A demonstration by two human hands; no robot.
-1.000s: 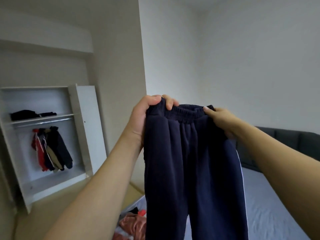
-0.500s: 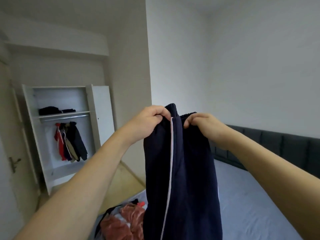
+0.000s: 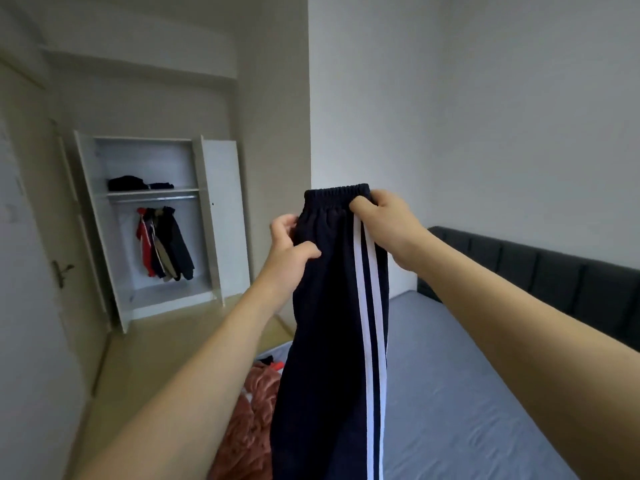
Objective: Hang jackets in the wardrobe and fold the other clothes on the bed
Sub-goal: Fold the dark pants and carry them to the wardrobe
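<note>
1. While the right hand (image 3: 381, 220) pinches the waistband of the navy track pants (image 3: 332, 341), the left hand (image 3: 291, 244) grips their side edge just below; they hang over the bed (image 3: 467, 393).
2. Bare mattress stretches beneath the right hand.
3. Far left of the left hand, the open wardrobe (image 3: 156, 220) holds hung jackets (image 3: 164, 244).

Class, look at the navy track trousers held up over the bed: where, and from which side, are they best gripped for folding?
Grip the navy track trousers at the elastic waistband, coming from each side at the top. They hang doubled lengthwise, stripes outward, so the gathered band is the firm edge. The right hand already pinches it; the left hand grips lower down.
</note>
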